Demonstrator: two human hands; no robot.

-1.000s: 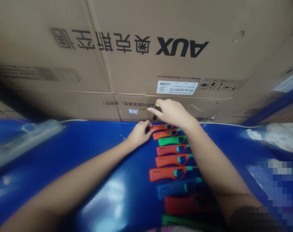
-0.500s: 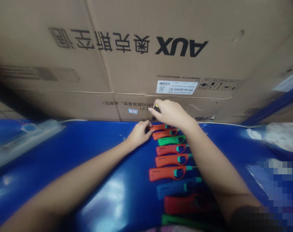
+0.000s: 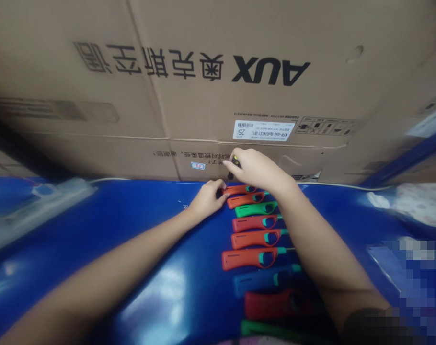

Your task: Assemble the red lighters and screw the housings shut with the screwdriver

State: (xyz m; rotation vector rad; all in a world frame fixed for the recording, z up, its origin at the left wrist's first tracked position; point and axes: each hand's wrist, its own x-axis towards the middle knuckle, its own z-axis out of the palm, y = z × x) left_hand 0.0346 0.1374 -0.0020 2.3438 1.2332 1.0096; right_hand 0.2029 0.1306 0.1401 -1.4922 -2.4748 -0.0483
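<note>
My right hand is closed around a screwdriver with a black and yellow handle. It is held upright over the far end of a row of long-nosed gas lighters, its tip hard to make out. My left hand pinches the butt end of the farthest orange lighter, which lies flat on the blue table. Just nearer lie another orange lighter and a green lighter. My right forearm hides several nozzles.
More lighters run toward me, among them an orange-red one, a blue one and a dark red one. A large cardboard box walls off the back. Clear plastic lies left; a pale patterned bag lies right.
My right hand and the screwdriver have shifted very slightly to the right. My left hand keeps its pinch on the far orange lighter, and the row of lighters has not moved.
</note>
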